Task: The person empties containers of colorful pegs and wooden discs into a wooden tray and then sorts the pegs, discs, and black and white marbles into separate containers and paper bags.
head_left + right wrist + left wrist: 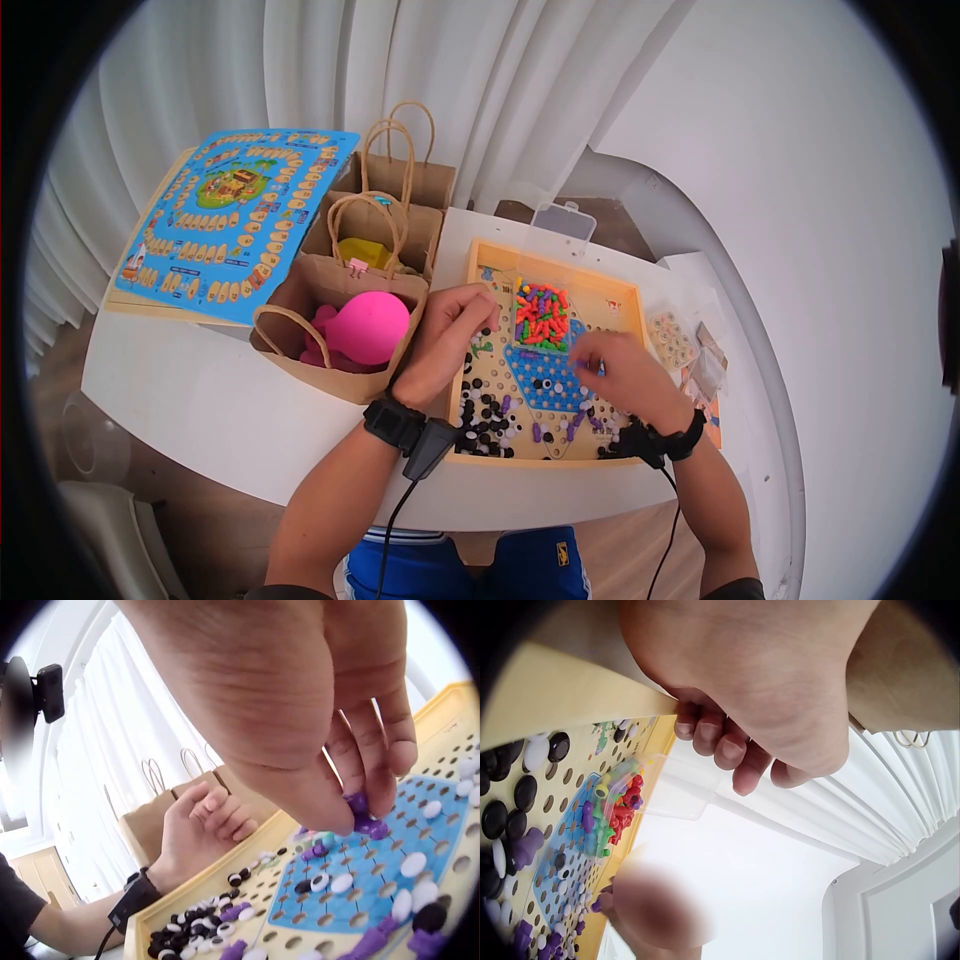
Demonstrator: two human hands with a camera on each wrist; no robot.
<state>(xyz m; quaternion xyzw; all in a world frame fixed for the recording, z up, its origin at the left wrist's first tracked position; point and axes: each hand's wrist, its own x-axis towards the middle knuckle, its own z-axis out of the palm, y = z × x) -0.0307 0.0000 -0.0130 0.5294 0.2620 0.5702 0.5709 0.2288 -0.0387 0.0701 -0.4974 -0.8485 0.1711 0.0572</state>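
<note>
Over the blue centre of a wooden game board (pixel 540 461), my right hand (pixel 628 372) pinches a purple peg pawn (pixel 367 823) between thumb and fingertips. My left hand (pixel 452 328) hangs at the board's left rim with its fingers loosely curled, holding nothing. A clear plastic box of red, green, purple and yellow pawns (pixel 542 315) stands on the board between the hands. Black and white round pieces (pixel 485 422) are heaped in the near left corner. More purple pawns (pixel 371 939) lie among loose pieces along the near side.
Brown paper bags (pixel 345 385) stand left of the board, the nearest holding a pink object (pixel 368 328). Behind them leans a blue board game sheet (pixel 225 200). A clear lid (pixel 563 222) sits at the far rim. Bagged round pieces (pixel 672 338) lie on the right.
</note>
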